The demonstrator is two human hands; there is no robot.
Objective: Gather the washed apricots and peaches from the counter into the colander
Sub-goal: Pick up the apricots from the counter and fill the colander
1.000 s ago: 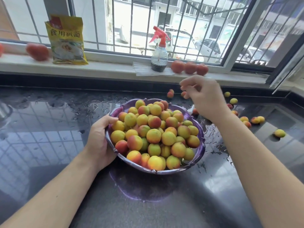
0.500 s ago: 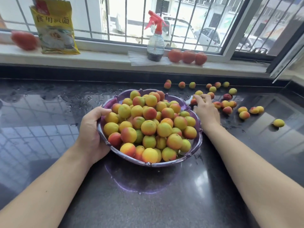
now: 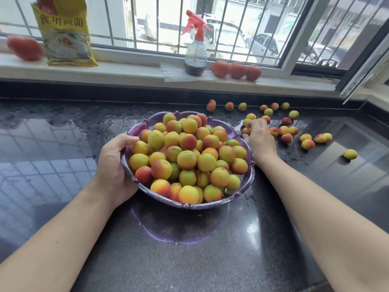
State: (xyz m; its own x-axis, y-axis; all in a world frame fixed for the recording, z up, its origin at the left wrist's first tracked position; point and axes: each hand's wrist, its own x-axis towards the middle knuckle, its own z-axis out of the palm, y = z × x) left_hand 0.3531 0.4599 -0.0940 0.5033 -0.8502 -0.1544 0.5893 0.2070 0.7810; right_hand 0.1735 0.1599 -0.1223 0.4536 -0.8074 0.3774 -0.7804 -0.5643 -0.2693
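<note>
Head view: left hand fingers clamp scalloped purple colander; right hand fingers curl onto round apricots.

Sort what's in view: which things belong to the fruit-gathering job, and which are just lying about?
Job: purple colander, loose fruit on the counter, left hand on the rim, right hand among the fruit.
Lying about: yellow packet, spray bottle, tomatoes on the sill.

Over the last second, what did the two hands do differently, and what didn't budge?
The right hand dropped from the air beyond the colander's far rim to the counter, and its fingers now curl over the loose fruit beside the bowl; whether it has gripped any is unclear. The left hand kept its hold on the purple colander, which stayed put, heaped as before. The scattered fruit further right lies unmoved.
</note>
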